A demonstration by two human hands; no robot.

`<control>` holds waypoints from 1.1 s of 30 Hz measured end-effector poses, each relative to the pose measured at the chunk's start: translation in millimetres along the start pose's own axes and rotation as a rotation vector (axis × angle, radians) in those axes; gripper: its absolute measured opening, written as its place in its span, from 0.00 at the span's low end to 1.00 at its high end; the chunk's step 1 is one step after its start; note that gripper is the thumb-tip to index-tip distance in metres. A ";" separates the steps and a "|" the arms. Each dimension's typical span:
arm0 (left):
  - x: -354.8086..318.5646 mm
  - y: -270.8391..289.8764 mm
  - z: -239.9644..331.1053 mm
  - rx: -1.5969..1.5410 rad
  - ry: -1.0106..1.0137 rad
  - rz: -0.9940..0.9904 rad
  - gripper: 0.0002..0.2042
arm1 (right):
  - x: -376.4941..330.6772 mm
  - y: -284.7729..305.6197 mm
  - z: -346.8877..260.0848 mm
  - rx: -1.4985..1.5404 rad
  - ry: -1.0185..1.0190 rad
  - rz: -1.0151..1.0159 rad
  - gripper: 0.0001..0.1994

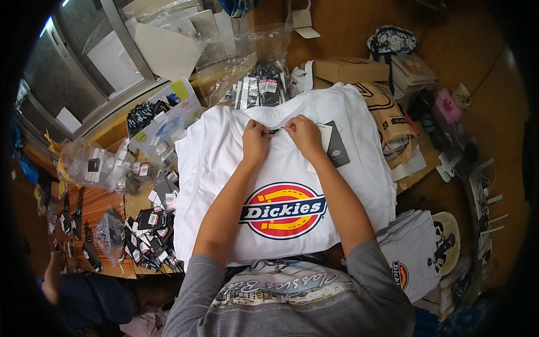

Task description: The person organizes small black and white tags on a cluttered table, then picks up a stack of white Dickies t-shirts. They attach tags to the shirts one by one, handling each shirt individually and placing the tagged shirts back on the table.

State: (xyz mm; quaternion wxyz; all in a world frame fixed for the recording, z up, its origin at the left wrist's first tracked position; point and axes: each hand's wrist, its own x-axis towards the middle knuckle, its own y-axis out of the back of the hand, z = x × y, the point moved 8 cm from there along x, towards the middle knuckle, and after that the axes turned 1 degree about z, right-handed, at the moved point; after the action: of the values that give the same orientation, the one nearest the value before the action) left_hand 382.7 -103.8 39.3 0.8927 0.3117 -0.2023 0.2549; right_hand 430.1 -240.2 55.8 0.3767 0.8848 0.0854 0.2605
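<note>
A folded white T-shirt (pixel 224 174) with a red, yellow and dark blue printed logo lies spread before me, on top of what looks like a stack of white shirts. At its neckline my left hand (pixel 256 140) is closed in a pinch on one end of a thin dark cord (pixel 275 131). My right hand (pixel 303 135) pinches the other end, a short way to the right. A dark grey hang tag (pixel 337 147) with a white card behind it lies on the shirt beside my right hand. How the cord joins the tag is hidden by my fingers.
Many black-and-white tags (pixel 154 224) lie heaped left of the shirts. Plastic bags of tags (pixel 95 163) and an open box (pixel 163 106) sit farther left. Behind stand a bag of tags (pixel 261 84) and a cardboard box (pixel 351 70). More white shirts (pixel 412 253) are at right. Another person (pixel 84 297) is lower left.
</note>
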 end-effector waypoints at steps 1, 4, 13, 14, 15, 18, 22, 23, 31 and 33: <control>-1.6 -0.5 -5.7 -0.042 0.035 0.010 0.05 | -1.0 -2.5 -1.3 -0.008 -0.002 -0.015 0.03; -2.5 -0.7 -11.2 -0.105 0.065 0.015 0.05 | -2.1 -6.1 -7.0 -0.036 0.014 -0.041 0.03; -6.3 0.4 1.3 -0.060 0.019 0.004 0.05 | -5.8 -9.9 -28.8 -0.202 0.223 -0.083 0.03; -6.4 0.8 1.1 -0.064 0.018 -0.003 0.05 | -6.2 -11.1 -29.4 -0.214 0.222 -0.106 0.03; -6.4 1.6 0.5 -0.072 0.018 -0.001 0.05 | -5.5 -9.9 -28.6 -0.204 0.201 -0.092 0.03; -6.2 1.3 1.0 -0.082 0.003 -0.003 0.05 | -4.2 -7.6 -25.7 -0.149 0.163 -0.056 0.04; -7.2 -0.2 2.5 -0.073 -0.042 -0.002 0.07 | -1.5 -26.3 -6.8 0.105 -0.066 -0.052 0.05; -7.7 0.5 2.6 -0.079 -0.049 -0.001 0.08 | -2.1 -30.9 1.5 0.191 -0.188 -0.058 0.06; -9.2 -0.4 4.2 -0.190 -0.042 -0.036 0.07 | -8.5 -62.3 17.0 0.344 -0.167 -0.260 0.11; -9.5 -2.7 5.3 -0.280 -0.058 -0.055 0.07 | -9.0 -71.6 19.7 0.429 -0.161 -0.304 0.12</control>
State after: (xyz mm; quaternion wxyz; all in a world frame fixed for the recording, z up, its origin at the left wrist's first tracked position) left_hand 375.7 -112.2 36.9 0.9279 0.1968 -0.2532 0.1903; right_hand 436.0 -205.3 -10.1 0.2213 0.9392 0.2404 0.1057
